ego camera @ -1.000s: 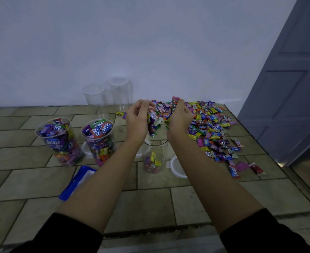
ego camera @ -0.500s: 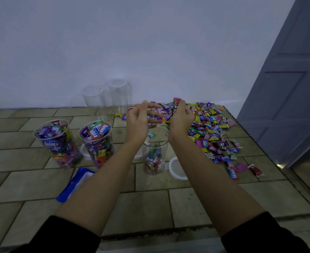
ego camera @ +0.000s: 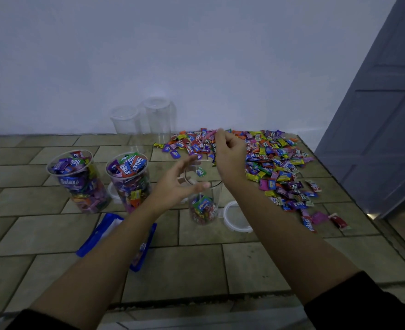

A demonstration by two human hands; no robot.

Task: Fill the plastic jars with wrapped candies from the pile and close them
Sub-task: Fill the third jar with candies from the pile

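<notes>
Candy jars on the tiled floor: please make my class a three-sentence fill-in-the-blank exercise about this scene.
1. By the wall stand ___ empty jars.
2. The loose lid lies to the ___ of the partly filled jar.
3. The right hand pinches ___ over that jar.
Missing words: two; right; candies.

Single head-worn view, forward and down over a tiled floor [ego camera: 196, 265].
</notes>
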